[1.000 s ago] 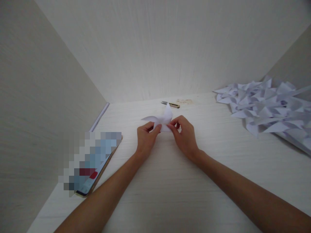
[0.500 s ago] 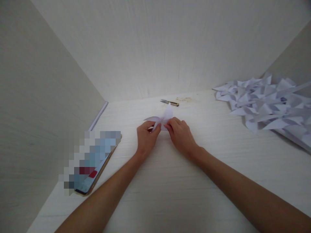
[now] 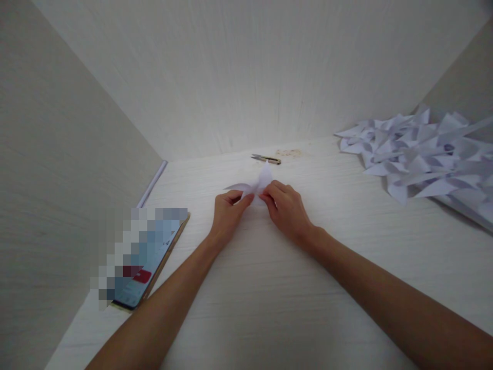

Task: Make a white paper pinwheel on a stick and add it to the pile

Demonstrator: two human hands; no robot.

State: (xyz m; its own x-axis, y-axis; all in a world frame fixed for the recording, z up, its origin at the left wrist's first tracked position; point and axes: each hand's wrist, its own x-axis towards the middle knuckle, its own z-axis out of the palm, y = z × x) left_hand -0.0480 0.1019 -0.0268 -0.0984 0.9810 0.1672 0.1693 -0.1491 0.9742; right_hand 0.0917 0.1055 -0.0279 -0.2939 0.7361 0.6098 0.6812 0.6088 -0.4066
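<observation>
Paper (image 3: 259, 184) is what we're working with here, a small white folded piece with pointy flaps, and we're holding it low over the middle of the white table (image 3: 292, 308), roughly centred in the head view. Our left hand (image 3: 226, 213) is pinching the left side of it, thumb and forefinger closed on the fold, with one flap poking out flat to the left past our knuckles. Our right hand (image 3: 287, 209) is pinching the right side, fingertips curled in tight on the paper, and another flap is sticking up just above that hand. Both hands are sitting close together, fingertips almost meeting on the piece, so most of its middle is covered and we're not able to tell exactly how it's folded in there.

Just behind the paper, near the back wall, a small pair of snips (image 3: 265, 159) is lying flat on the table, clear of our hands. Off to the right we're seeing a big heap of folded paper shapes (image 3: 423, 159), all white and spiky, well apart from what we're holding. On the left a phone (image 3: 148, 267) is lying by the table edge, next to our left forearm, its screen blurred out. A thin white strip (image 3: 153, 184) is running along the left wall.
</observation>
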